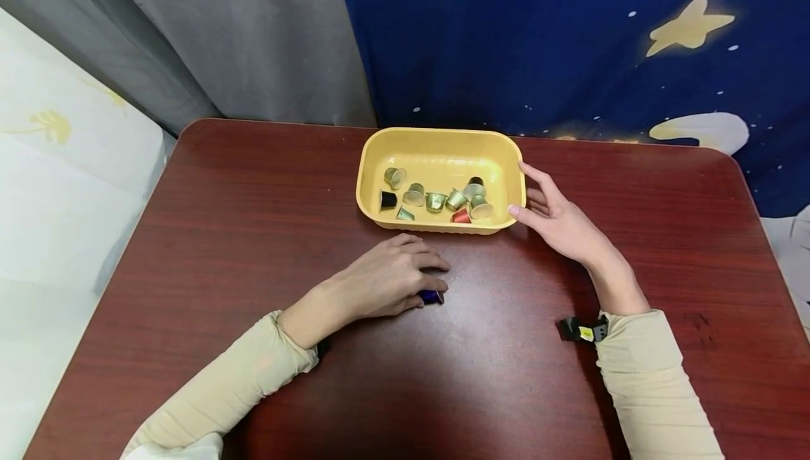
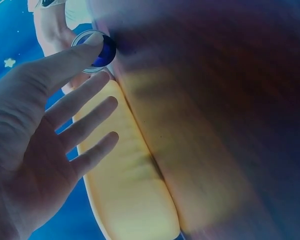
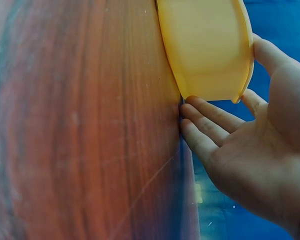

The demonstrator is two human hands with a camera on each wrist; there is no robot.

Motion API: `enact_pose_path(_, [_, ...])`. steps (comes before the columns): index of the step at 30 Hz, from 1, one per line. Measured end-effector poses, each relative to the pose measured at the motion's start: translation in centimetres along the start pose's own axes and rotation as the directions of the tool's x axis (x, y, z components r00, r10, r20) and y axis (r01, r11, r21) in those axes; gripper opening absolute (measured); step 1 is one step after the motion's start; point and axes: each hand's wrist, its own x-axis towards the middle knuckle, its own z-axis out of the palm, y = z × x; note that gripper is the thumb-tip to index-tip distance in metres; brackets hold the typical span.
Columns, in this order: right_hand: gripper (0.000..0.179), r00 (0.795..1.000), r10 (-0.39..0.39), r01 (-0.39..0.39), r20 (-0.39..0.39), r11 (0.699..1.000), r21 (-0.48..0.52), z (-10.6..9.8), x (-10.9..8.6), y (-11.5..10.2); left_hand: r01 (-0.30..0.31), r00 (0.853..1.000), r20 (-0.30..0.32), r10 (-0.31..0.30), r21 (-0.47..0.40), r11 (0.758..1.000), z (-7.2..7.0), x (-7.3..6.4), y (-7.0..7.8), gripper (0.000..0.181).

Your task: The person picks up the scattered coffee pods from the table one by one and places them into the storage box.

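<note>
My left hand (image 1: 386,277) is low over the table in front of a yellow plastic tub (image 1: 443,226). Between its thumb and index finger it pinches a dark blue coffee capsule (image 1: 432,297), whose silvery rim shows in the left wrist view; the other fingers are spread apart. At the tub's right end is my right hand (image 1: 563,224), its thumb and fingertips touching the rim and outer wall without wrapping round them. Inside the tub lie several coffee capsules, among them a red one (image 1: 461,216), a black one (image 1: 388,200) and pale green ones (image 1: 435,202).
The tub stands near the far edge of a dark red wooden table (image 1: 266,214). Behind that edge hang a grey curtain (image 1: 253,38) and a blue curtain with stars (image 1: 506,38). A black strap (image 1: 582,330) is on the right wrist.
</note>
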Motion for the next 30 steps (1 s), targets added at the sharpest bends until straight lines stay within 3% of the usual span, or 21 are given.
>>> enact_pose_path(10, [0.074,1.0,0.0,0.0,-0.001,1.0,0.002,0.1,0.1,0.1,-0.009,1.0,-0.005,0.009,-0.008,1.0,-0.1,0.0,0.4,0.026])
enact_pose_path(18, [0.074,1.0,-0.006,0.006,-0.003,1.0,0.005,0.1,0.1,0.0,-0.061,0.995,-0.079,0.067,0.07,0.996,-0.3,0.1,0.9,0.023])
enact_pose_path(30, [0.072,1.0,-0.01,0.01,-0.007,1.0,0.01,0.1,0.1,0.2,-0.069,0.992,-0.104,0.078,0.092,0.993,-1.0,0.1,0.7,0.029])
